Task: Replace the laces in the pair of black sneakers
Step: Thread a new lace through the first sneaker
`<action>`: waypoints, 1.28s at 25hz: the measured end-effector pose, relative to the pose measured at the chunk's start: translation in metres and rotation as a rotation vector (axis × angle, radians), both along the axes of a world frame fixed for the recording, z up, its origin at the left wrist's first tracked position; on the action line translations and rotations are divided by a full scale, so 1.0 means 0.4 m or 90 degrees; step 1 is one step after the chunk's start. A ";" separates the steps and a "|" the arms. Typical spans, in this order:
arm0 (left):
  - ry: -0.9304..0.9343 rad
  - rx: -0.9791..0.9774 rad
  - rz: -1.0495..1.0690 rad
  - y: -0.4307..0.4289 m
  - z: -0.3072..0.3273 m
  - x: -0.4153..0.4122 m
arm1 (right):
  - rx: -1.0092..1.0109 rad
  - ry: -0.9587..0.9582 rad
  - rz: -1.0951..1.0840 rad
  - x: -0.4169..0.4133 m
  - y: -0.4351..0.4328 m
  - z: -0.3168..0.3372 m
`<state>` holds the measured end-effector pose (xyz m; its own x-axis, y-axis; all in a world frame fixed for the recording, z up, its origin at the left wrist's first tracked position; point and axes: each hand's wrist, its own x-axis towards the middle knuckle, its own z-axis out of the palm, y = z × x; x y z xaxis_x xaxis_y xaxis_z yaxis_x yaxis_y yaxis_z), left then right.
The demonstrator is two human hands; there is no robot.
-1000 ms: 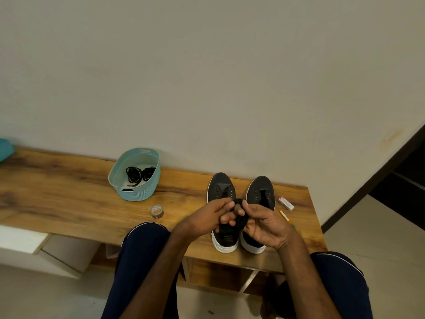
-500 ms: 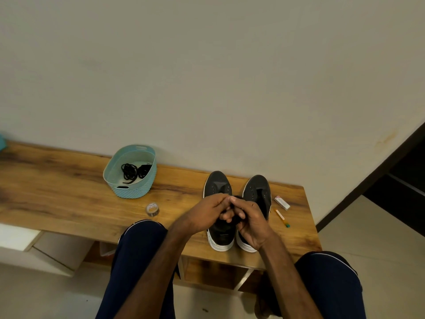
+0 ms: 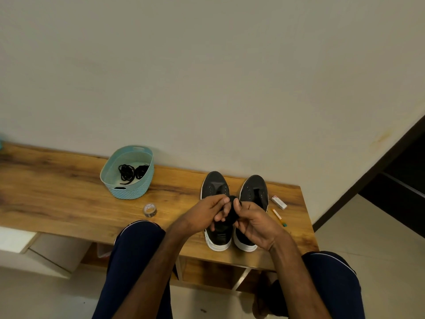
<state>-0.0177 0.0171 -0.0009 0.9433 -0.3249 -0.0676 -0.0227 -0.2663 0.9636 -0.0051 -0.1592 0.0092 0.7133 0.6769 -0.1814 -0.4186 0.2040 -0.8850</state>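
Dark navy-blue trousers (image 3: 138, 261) of plain, smooth cloth are worn by the person, pictured from above. A thin white piping line (image 3: 328, 254) is carried along the side seam of each leg and is seen curving over both knees. The forearms are left bare as far as the lower edge of the frame, and the left hand (image 3: 208, 212) and right hand (image 3: 257, 224) are likewise uncovered.

The single view looks from the person's head forward and down onto the wooden bench (image 3: 57, 203), quite near; the wall (image 3: 207, 77) behind the bench fills the upper half.
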 end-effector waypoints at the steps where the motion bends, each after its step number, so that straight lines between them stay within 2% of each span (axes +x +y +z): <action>1: -0.003 0.011 -0.001 -0.001 -0.004 0.002 | 0.014 0.018 0.002 0.001 -0.002 0.004; 4: -0.014 0.067 -0.006 -0.003 -0.010 0.004 | -0.021 0.079 0.005 0.007 -0.019 0.033; 7: -0.110 0.203 0.037 0.003 -0.011 0.014 | -0.229 -0.019 -0.040 0.005 -0.033 0.028; 8: -0.138 0.227 0.048 0.005 -0.008 0.015 | -0.233 -0.033 -0.057 0.008 -0.037 0.022; 13: -0.176 0.307 0.091 -0.030 -0.017 0.001 | -0.139 0.033 -0.184 0.021 -0.006 -0.012; 18: -0.171 0.229 0.229 -0.082 -0.020 -0.010 | 0.128 0.138 -0.321 0.008 0.073 -0.054; 21: -0.165 0.308 0.241 -0.085 -0.014 -0.006 | 0.242 0.211 -0.361 0.000 0.108 -0.058; 24: -0.138 0.363 0.232 -0.092 -0.032 -0.006 | 0.303 0.307 -0.435 -0.006 0.127 -0.065; 26: -0.109 0.306 0.250 -0.098 -0.040 -0.007 | 0.259 0.276 -0.426 -0.009 0.129 -0.075; 30: 0.016 0.011 0.305 -0.075 -0.045 0.008 | 0.019 0.034 -0.343 -0.013 0.119 -0.073; 32: 0.045 -0.042 0.315 -0.072 -0.043 0.008 | -0.032 -0.024 -0.351 -0.011 0.122 -0.061</action>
<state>-0.0146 -0.0118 -0.0181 0.9793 0.1537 -0.1318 0.1573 -0.1675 0.9732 -0.0095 -0.1103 -0.0152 0.9663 0.1922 -0.1710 -0.2292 0.3413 -0.9116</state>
